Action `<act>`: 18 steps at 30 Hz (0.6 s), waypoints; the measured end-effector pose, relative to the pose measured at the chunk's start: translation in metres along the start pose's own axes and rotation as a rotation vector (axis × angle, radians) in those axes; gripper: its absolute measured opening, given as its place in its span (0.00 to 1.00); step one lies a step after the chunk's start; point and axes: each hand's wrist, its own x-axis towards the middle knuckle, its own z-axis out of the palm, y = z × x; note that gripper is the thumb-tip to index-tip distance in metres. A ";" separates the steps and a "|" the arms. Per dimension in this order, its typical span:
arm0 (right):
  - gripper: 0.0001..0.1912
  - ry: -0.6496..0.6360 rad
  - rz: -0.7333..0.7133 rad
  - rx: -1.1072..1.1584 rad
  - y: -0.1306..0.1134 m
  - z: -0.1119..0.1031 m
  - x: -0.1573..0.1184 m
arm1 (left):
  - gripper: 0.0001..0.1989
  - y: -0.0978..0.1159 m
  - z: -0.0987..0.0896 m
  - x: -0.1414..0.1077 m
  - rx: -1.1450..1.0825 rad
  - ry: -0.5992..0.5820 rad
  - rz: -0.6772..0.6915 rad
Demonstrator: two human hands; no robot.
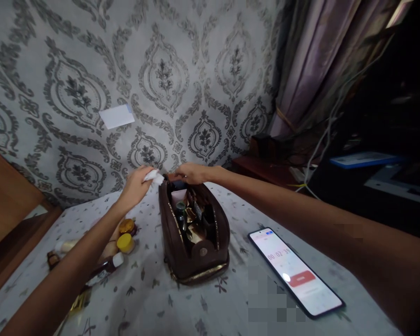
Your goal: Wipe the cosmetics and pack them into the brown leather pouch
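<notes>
A dark brown zip bag [166,233] stands unzipped on the bed sheet, packed with small bottles and other cosmetic items [191,214]. At its far left corner, my left hand [137,184] is closed on a crumpled white tissue [154,176] that reaches the bag's rim. My right hand [193,173] is at the bag's far end, its fingers closed around the brown edge or flap there. Part of those fingers is hidden behind the bag's rim. The bag's gold zip teeth run along both sides of the opening.
Left of the bag lie a yellow-lidded jar [125,243], an amber jar [126,227] and a dark bottle with a white cap [107,268], partly behind my forearm. A phone [297,275] showing a timer lies on the right. Patterned wallpaper [164,74] rises behind.
</notes>
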 end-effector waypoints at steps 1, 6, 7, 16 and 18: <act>0.11 0.016 -0.012 0.004 -0.003 -0.002 -0.005 | 0.16 -0.005 -0.002 -0.010 -0.027 0.021 -0.026; 0.15 0.101 -0.064 0.077 -0.013 -0.002 -0.028 | 0.17 -0.039 -0.004 -0.076 -0.119 0.027 -0.158; 0.15 0.117 -0.074 0.109 -0.014 -0.001 -0.032 | 0.17 -0.046 -0.005 -0.092 -0.125 0.035 -0.191; 0.13 0.335 -0.021 0.147 -0.046 0.006 -0.067 | 0.20 -0.065 -0.030 -0.225 -0.145 0.050 -0.445; 0.14 0.348 -0.056 0.156 -0.054 0.009 -0.076 | 0.19 -0.062 -0.036 -0.245 -0.139 0.042 -0.460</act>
